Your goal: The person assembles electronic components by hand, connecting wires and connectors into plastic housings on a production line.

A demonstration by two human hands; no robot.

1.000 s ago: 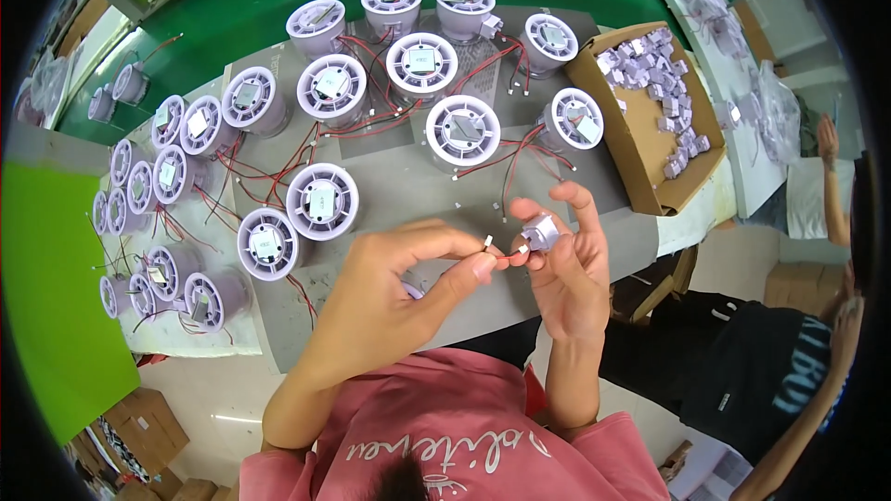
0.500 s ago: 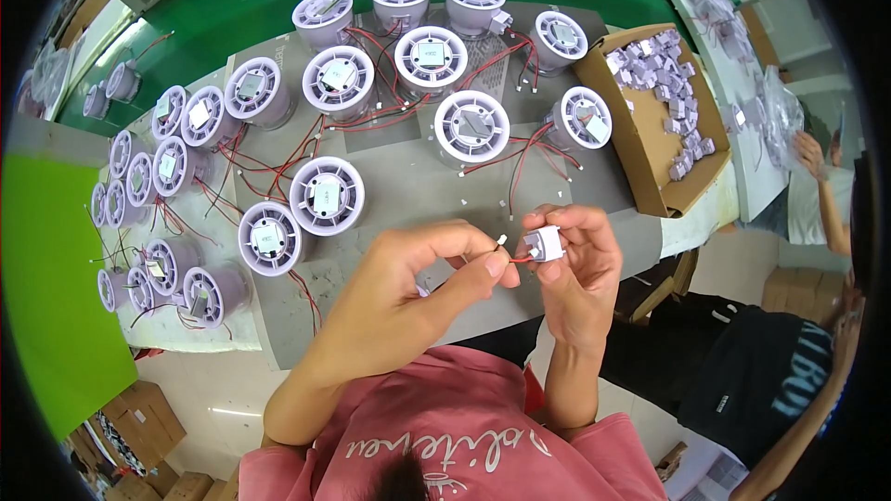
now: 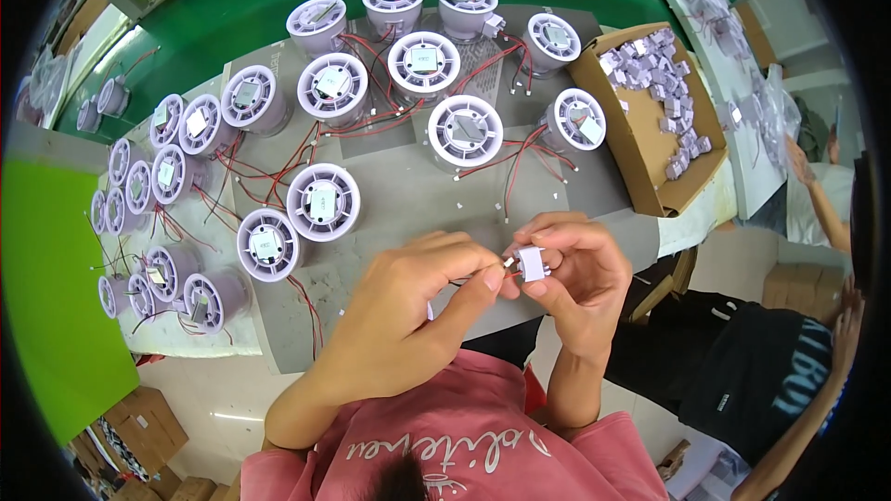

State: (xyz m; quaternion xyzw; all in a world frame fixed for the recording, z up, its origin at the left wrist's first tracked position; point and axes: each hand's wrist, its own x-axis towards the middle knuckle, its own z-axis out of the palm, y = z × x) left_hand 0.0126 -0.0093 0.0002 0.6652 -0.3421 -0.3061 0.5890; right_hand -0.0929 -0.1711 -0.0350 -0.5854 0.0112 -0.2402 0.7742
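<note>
Over the near part of the grey work mat, my right hand grips a small pale-lilac plastic housing between thumb and fingers. Little prongs stick out of the housing on its right side. Close against its left side, my left hand pinches a thin red and black wire lead with a small white plug. Whether the plug touches the housing I cannot tell. Most of the lead is hidden behind my left fingers.
Several lilac round cup-shaped units with red and black leads stand across the table's left and far side. A cardboard box of small lilac housings is at the right. Beyond it, other people's hands show by another table.
My right hand has turned the housing, so its prongs now point right rather than left. My left hand has shifted slightly, and the plug sits closer to the housing.
</note>
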